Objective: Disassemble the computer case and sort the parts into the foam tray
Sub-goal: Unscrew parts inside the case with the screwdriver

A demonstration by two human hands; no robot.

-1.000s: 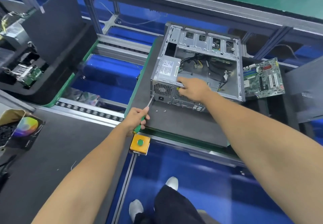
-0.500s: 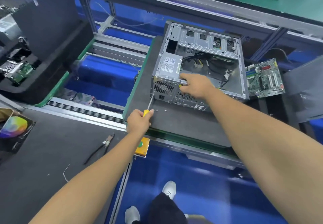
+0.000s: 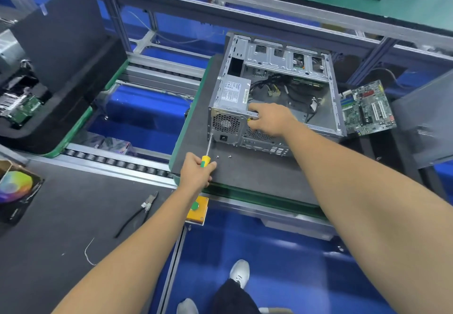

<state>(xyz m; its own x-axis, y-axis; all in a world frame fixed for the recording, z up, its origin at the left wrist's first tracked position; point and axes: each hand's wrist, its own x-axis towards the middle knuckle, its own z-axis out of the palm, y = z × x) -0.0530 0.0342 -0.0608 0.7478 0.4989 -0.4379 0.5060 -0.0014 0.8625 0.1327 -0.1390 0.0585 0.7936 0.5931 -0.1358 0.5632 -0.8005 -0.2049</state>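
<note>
The open grey sheet-metal computer case [image 3: 282, 98] lies on its side on a dark grey foam-topped pallet with a green edge [image 3: 247, 176], its side panel off so that black cables and bare steel floor show inside. In its near-left corner sits the silver box-shaped power supply [image 3: 231, 107], with a white label on top and a honeycomb fan grille facing the person. The right hand [image 3: 270, 120] rests on the case's rear edge just beside the power supply, its forefinger stretched out along the top rail toward the unit and the other fingers curled down over the perforated back panel; whether they pinch anything there cannot be told. The left hand [image 3: 196, 172] has its fingers wrapped tightly round the yellow-and-green handle of a screwdriver [image 3: 207, 153], whose thin steel shaft slants up to the lower-left corner of the power supply's rear face, the tip touching it. Two small silver loose screws [image 3: 223, 156] lie on the pallet near the handle. A green motherboard [image 3: 366, 109] lies just beside the case's right wall. On the dark grey work mat [image 3: 49, 228] to the near left lie black-handled pliers [image 3: 137, 214], and a yellow button box with a green button [image 3: 196, 207] sits under the left wrist. At far left a black foam tray [image 3: 61, 88] holds a green circuit board.
</note>
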